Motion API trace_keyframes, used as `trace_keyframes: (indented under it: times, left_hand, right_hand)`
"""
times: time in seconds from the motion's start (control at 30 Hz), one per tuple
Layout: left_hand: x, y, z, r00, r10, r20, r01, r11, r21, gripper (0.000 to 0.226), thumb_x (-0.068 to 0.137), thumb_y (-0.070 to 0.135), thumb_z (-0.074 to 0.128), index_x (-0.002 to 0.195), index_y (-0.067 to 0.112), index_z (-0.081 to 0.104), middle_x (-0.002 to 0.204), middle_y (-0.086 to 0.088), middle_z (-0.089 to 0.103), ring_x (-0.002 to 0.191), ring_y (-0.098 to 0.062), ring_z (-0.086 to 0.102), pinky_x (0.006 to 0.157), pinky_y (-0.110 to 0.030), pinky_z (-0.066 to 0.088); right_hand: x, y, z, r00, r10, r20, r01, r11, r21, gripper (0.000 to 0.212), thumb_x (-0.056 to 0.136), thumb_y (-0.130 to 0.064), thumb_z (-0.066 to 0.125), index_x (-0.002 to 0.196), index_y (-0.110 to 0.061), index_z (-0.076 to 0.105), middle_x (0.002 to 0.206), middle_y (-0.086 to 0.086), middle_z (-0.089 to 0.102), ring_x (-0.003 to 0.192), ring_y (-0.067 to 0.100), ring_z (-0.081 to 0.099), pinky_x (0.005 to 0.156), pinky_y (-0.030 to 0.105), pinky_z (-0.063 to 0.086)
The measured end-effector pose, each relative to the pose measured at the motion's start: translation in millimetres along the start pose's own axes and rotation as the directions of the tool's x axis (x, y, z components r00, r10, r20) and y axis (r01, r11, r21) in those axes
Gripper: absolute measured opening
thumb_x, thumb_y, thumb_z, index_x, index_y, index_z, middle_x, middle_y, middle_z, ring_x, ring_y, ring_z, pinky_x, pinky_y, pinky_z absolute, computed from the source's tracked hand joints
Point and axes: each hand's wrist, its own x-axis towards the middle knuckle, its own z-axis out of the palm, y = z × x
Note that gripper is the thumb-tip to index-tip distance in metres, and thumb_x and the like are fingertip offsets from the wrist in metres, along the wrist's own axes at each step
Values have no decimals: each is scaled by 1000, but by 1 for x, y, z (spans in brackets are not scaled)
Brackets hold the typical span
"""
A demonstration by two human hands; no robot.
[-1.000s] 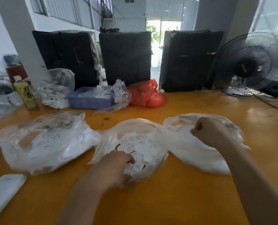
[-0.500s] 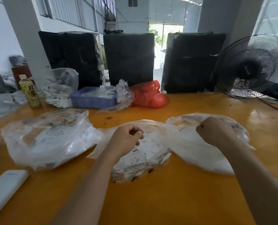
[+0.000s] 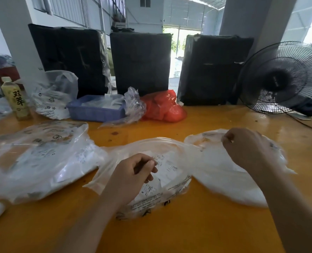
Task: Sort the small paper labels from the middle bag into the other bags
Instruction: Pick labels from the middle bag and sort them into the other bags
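Left hand (image 3: 133,172): your curled fingers pinch a label over the middle bag (image 3: 171,187).
Right hand (image 3: 242,148): at 2 o'clock, you grip the right bag (image 3: 217,176).

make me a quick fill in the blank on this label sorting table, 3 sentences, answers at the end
1. The left hand hovers over the ____ of the three clear bags in front.
2. The right hand pinches the rim of the right bag, holding it ____.
3. Behind the bags, a blue tray sits beside a crumpled ____ bag.

Missing words: middle; open; red
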Motion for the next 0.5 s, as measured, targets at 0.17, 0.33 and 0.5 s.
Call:
trace_keyframes:
  times: [0.17, 0.33, 0.5]
  left_hand:
    - [-5, 1, 0, 998, 32, -53, -35, 997, -67, 15, 104, 30, 59, 102, 29, 73, 93, 14, 78, 84, -9, 74, 76, -22, 59]
    - [-5, 13, -2, 999, 17, 45, 2, 926, -377, 56, 87, 64, 74, 129, 28, 64, 119, 13, 77, 105, -12, 75, 87, -32, 62]
    - [-11, 12, -4, 1000, -20, 11, 23, 897, -442, 50, 82, 75, 70, 118, 41, 77, 121, 10, 78, 115, -9, 73, 98, -34, 60]
  right_hand:
    - [-10, -22, -9, 978, 17, -208, 70, 911, 407, 20, 102, -36, 55, 90, -21, 60, 75, -8, 59, 66, 10, 54, 56, 27, 40]
    - [-46, -76, -13, 990, -141, 21, 70, 609, 790, 16, 96, -38, 59, 88, -26, 64, 72, -12, 68, 60, 1, 61, 52, 17, 46]
    - [-74, -122, 15, 974, -208, 87, 45, 556, 830, 14, 98, -35, 63, 87, -26, 66, 73, -10, 71, 60, 8, 66, 57, 23, 54]
